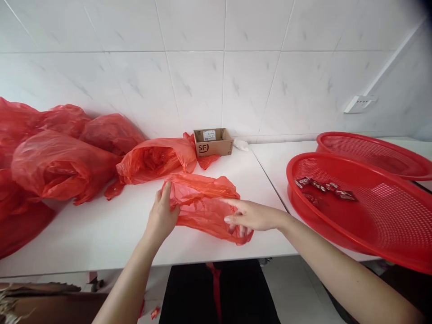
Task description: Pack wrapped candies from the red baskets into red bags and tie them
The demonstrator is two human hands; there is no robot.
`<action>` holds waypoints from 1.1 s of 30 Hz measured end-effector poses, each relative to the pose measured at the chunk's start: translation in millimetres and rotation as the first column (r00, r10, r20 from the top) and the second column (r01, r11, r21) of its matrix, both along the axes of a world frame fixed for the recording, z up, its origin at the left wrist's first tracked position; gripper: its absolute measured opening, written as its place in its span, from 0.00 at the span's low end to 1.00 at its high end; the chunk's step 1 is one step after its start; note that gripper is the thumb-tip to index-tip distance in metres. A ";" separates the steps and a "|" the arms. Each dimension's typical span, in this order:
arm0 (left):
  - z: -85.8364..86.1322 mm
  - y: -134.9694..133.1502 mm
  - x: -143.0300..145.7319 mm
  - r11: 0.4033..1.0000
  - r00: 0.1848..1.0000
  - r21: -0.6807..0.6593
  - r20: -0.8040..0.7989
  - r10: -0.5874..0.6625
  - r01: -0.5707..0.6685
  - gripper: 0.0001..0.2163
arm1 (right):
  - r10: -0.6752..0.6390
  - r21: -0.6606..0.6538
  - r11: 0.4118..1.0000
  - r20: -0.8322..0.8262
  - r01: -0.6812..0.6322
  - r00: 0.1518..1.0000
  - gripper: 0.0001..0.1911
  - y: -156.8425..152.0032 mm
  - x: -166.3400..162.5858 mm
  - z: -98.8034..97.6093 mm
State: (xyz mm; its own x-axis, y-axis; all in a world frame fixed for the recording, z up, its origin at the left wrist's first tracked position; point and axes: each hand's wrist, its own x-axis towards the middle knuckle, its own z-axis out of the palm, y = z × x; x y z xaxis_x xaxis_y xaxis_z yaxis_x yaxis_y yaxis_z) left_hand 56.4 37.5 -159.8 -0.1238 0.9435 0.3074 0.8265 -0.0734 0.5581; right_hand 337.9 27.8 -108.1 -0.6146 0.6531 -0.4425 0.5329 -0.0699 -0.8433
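A crumpled red plastic bag lies on the white table near its front edge. My left hand pinches the bag's left rim, thumb up and fingers closed on the film. My right hand rests on the bag's right side with fingers spread and tips tucked into the plastic. A large red mesh basket sits to the right, holding several small red and dark wrapped packets.
Several filled red plastic bags are heaped at the left and back of the table. A small open cardboard box stands against the tiled wall. A second red basket lies behind the first. A wall socket is at the right.
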 end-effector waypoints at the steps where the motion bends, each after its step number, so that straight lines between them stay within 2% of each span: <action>1: 2.3 0.4 1.4 0.999 0.999 -0.027 0.026 -0.035 0.036 0.33 | 0.030 0.029 0.999 0.017 -0.031 0.999 0.39 -5.7 -0.3 3.9; 2: 4.8 -0.1 3.2 0.996 0.995 -0.050 0.057 -0.076 0.079 0.34 | 0.049 0.112 0.992 0.037 -0.053 0.998 0.36 -10.3 -1.6 7.3; 3: 7.7 -1.5 5.4 0.989 0.988 -0.071 0.095 -0.120 0.127 0.34 | 0.049 0.252 0.966 0.062 -0.063 0.997 0.32 -13.6 -3.9 9.8; 4: 10.8 -3.6 8.3 0.981 0.977 -0.092 0.141 -0.158 0.172 0.34 | 0.032 0.426 0.902 0.090 -0.068 0.995 0.27 -15.2 -7.0 11.0; 6: 17.8 -9.3 15.1 0.955 0.945 -0.148 0.243 -0.217 0.258 0.34 | -0.018 0.725 0.682 0.154 -0.101 0.988 0.21 -13.0 -13.6 8.4; 7: 21.4 -12.4 18.4 0.936 0.926 -0.183 0.291 -0.239 0.299 0.34 | -0.035 0.808 0.571 0.200 -0.144 0.979 0.20 -9.3 -15.9 4.8; 8: 24.7 -15.5 21.1 0.915 0.909 -0.220 0.331 -0.254 0.337 0.33 | -0.041 0.847 0.488 0.261 -0.209 0.964 0.20 -4.3 -16.9 -0.1; 9: 27.6 -18.2 22.7 0.892 0.892 -0.258 0.364 -0.266 0.371 0.33 | -0.042 0.855 0.434 0.335 -0.285 0.941 0.19 1.6 -16.0 -5.6; 10: 29.9 -20.5 23.0 0.867 0.877 -0.293 0.393 -0.275 0.404 0.32 | -0.051 0.842 0.405 0.411 -0.357 0.910 0.19 7.9 -13.1 -11.5; 12: 31.8 -23.2 19.8 0.824 0.857 -0.356 0.439 -0.268 0.440 0.28 | -0.095 0.786 0.416 0.538 -0.457 0.838 0.21 20.1 -2.4 -22.5; 15: 28.7 -23.2 10.1 0.786 0.839 -0.425 0.502 -0.209 0.449 0.22 | -0.142 0.688 0.565 0.624 -0.455 0.769 0.31 30.9 16.4 -32.4; 17: 24.5 -22.1 4.9 0.784 0.844 -0.453 0.513 -0.159 0.423 0.20 | -0.110 0.626 0.675 0.608 -0.389 0.786 0.36 29.7 24.1 -32.0; 19: 20.2 -21.0 2.4 0.818 0.859 -0.435 0.493 -0.134 0.377 0.20 | -0.072 0.595 0.745 0.522 -0.302 0.850 0.34 21.1 28.1 -24.8; 21: 16.1 -20.0 1.9 0.863 0.867 -0.372 0.479 -0.136 0.342 0.21 | -0.073 0.630 0.753 0.366 -0.190 0.928 0.27 7.4 33.7 -11.5; 22: 13.8 -19.5 2.1 0.877 0.862 -0.343 0.486 -0.143 0.338 0.23 | -0.104 0.674 0.729 0.288 -0.124 0.952 0.24 -0.4 39.2 -3.5; 24: 8.1 -17.8 2.9 0.885 0.842 -0.308 0.519 -0.150 0.348 0.26 | -0.256 0.774 0.633 0.219 -0.008 0.942 0.22 -15.9 57.9 11.9; 25: 4.7 -16.7 3.7 0.884 0.829 -0.305 0.540 -0.147 0.356 0.28 | -0.372 0.811 0.585 0.244 0.022 0.895 0.24 -23.2 70.8 18.0; 26: 1.0 -15.5 4.8 0.880 0.812 -0.305 0.567 -0.139 0.364 0.29 | -0.492 0.826 0.563 0.307 0.028 0.815 0.27 -30.0 85.3 22.6; 27: -3.0 -14.2 6.3 0.876 0.788 -0.306 0.603 -0.125 0.373 0.30 | -0.585 0.814 0.581 0.395 0.026 0.708 0.31 -36.1 100.2 25.3; 29: -10.9 -12.2 10.3 0.857 0.708 -0.304 0.700 -0.095 0.416 0.32 | -0.624 0.715 0.698 0.574 0.047 0.530 0.37 -45.5 125.9 26.3; 30: -14.6 -11.6 12.5 0.841 0.646 -0.296 0.759 -0.081 0.453 0.32 | -0.599 0.660 0.748 0.632 0.064 0.492 0.36 -48.5 134.5 25.4; 31: -17.9 -11.4 14.6 0.820 0.578 -0.285 0.814 -0.068 0.497 0.31 | -0.581 0.628 0.775 0.660 0.073 0.476 0.32 -50.1 139.2 24.3; 33: -22.8 -12.4 17.5 0.778 0.452 -0.258 0.891 -0.037 0.572 0.28 | -0.605 0.657 0.751 0.643 0.068 0.471 0.26 -48.8 136.3 23.3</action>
State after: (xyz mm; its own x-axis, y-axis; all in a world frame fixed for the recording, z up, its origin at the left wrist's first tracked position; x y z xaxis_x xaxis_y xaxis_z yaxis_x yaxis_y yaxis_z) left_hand 73.9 25.1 -182.5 0.2738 0.9316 -0.2390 -0.0506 0.2621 0.9637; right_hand 474.2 -21.1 -84.7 0.1445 0.9795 -0.1406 0.9879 -0.1509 -0.0363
